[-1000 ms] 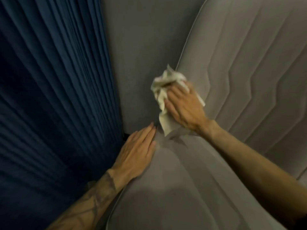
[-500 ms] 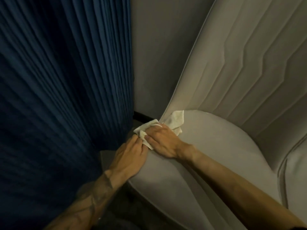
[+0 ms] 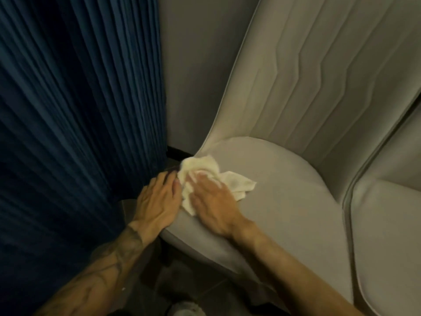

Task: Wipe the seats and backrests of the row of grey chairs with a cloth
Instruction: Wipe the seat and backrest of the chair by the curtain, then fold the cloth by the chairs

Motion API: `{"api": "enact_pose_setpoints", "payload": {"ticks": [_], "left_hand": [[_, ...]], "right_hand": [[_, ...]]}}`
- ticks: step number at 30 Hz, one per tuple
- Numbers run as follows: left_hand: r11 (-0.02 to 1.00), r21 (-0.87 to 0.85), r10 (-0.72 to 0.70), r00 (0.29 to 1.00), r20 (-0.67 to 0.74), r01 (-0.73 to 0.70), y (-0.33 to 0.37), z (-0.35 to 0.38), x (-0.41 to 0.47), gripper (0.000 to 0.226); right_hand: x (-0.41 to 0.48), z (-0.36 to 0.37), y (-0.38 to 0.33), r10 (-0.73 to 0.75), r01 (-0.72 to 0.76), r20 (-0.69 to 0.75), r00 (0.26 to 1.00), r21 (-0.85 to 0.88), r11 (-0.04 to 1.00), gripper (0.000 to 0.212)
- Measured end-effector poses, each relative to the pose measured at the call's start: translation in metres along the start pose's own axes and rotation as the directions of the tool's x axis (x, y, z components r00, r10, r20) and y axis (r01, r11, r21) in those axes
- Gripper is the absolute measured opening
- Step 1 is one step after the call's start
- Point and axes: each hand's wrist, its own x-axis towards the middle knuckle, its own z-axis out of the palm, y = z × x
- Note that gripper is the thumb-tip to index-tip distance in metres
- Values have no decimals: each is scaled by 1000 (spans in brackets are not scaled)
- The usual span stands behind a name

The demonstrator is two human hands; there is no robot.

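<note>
A crumpled white cloth (image 3: 230,182) lies on the back left corner of the grey chair seat (image 3: 284,195). My right hand (image 3: 213,201) lies palm down on the cloth, presses it onto the seat and grips it with its fingertips; the fingers are blurred. My left hand (image 3: 159,199) rests flat on the seat's left edge, fingers straight, fingertips touching the cloth. The quilted grey backrest (image 3: 319,76) rises behind the seat.
A dark blue pleated curtain (image 3: 75,110) hangs close on the left. A grey wall (image 3: 193,71) stands between the curtain and the backrest. A second grey chair (image 3: 387,224) adjoins on the right. Below the seat is dark floor with a white shoe (image 3: 186,309).
My right hand brought the cloth down from the backrest's left edge onto the seat's back left corner. My left hand stayed on the seat's left edge. The view now shows more of the seat.
</note>
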Motion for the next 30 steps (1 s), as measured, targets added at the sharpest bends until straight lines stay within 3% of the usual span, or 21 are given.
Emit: {"api": "enact_pose_setpoints", "payload": {"ticks": [3, 7, 11, 15, 20, 30], "left_hand": [[998, -60, -37, 999, -1, 37, -1, 0, -13, 58], [990, 3, -141, 983, 121, 141, 11, -13, -46, 51], [991, 66, -124, 969, 213, 112, 39, -58, -84, 50], [982, 190, -46, 953, 299, -12, 91, -128, -124, 41], [937, 291, 72, 923, 377, -192, 190, -229, -182, 43], [786, 297, 354, 789, 503, -542, 432, -366, -293, 48]], "right_hand": [[-14, 7, -22, -28, 25, 25, 999, 84, 996, 56], [-38, -10, -25, -49, 32, 145, 988, 121, 992, 54], [-66, -58, -41, 38, -89, 241, 970, 205, 975, 40], [-105, -143, -58, 200, -281, 306, 931, 249, 927, 32], [-189, -286, -89, 436, -518, 289, 852, 349, 781, 38], [-411, -555, -110, 686, -712, 203, 699, 288, 640, 51]]}}
